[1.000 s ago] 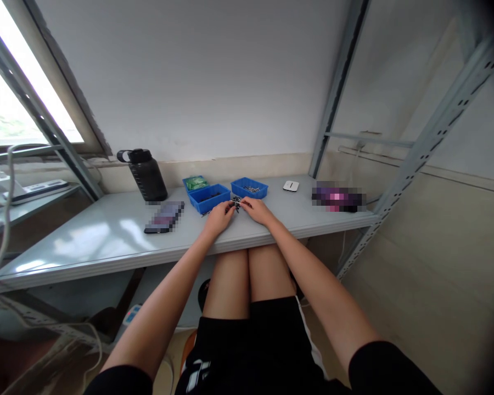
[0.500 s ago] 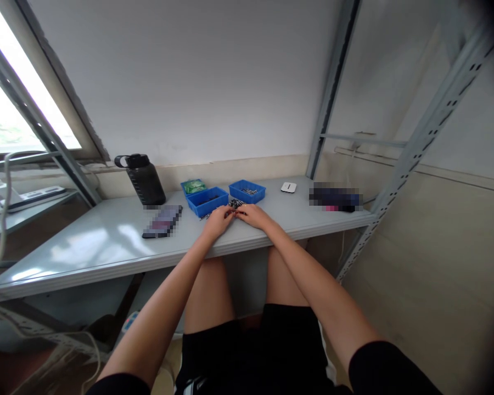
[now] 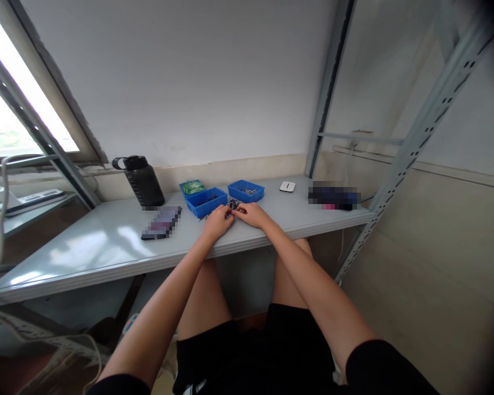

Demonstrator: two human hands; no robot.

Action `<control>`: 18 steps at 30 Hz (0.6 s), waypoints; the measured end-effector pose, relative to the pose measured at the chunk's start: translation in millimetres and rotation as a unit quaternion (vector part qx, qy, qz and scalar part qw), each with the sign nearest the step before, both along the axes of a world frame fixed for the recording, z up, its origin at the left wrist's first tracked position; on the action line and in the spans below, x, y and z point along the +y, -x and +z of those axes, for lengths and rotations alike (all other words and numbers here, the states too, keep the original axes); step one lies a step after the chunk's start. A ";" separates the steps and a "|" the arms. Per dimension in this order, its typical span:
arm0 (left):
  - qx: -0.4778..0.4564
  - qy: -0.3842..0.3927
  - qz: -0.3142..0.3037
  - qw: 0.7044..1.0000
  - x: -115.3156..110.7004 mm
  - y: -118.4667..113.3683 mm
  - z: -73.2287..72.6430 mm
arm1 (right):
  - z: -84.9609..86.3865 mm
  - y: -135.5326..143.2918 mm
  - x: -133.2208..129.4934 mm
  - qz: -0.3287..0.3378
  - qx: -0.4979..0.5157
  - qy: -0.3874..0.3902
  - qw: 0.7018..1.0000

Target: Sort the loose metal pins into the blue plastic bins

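Head view: places left hand (image 3: 219, 222) and right hand (image 3: 252, 215) low on the worktop (image 3: 107, 241), near the front edge, with fingertips drawn in until touching or nearly so. Compared with one second earlier, no longer shows the pale, thin piece bridging the fingertips. Now exposes more of the pile of small dark and silvery pieces (image 3: 233, 203) just beyond the fingers. Matches the half-second-earlier position closely. Suggests, as a judgement, close two-handed work at the near side of the pile, with any item in work concealed by the fingers.

Hand state: curls both hands to a narrow finger gap. Cannot tell from this view whether either grips a piece; too small and partly hidden.

Surroundings: locates the pile between and just beyond the hands, in front of two blue containers. Sets the left blue box (image 3: 208, 208), with dark contents, just beyond the left hand. Sets the right blue box (image 3: 256, 196), with loose silvery pieces inside, beyond the right hand. Shows a few loose thin pieces (image 3: 203, 218) beside the left hand. Adjoins green contents (image 3: 194, 187) in a blue-edged holder to the left box, at its far side. Includes, farther left, a dark bottle (image 3: 145, 184), upright, and a blurred phone-like object (image 3: 162, 223).
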State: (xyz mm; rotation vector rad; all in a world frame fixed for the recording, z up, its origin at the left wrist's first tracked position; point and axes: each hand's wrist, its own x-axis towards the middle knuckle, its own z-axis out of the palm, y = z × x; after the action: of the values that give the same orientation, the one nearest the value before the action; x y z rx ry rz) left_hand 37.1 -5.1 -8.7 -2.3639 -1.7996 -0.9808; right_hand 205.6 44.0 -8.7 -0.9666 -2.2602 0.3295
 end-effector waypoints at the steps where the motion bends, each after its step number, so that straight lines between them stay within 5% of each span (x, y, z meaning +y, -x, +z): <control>1: 0.000 -0.001 0.000 1.000 -0.3 -0.1 0.1 | 0.5 0.0 -0.7 -0.001 -0.002 -0.001 1.000; 12: -0.032 -0.003 -0.010 0.999 -5.8 -3.2 3.7 | 7.3 -0.8 -5.6 0.010 -0.032 -0.005 0.999; 18: -0.104 0.041 -0.055 0.992 -3.2 10.8 13.2 | 9.4 -6.4 -3.1 0.074 -0.051 0.023 0.996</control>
State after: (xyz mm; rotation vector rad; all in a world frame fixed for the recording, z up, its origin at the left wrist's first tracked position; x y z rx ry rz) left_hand 26.2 -8.3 4.5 -2.5183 -1.8263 -1.2299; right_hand 212.1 40.9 0.8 -0.8590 -2.4336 0.4073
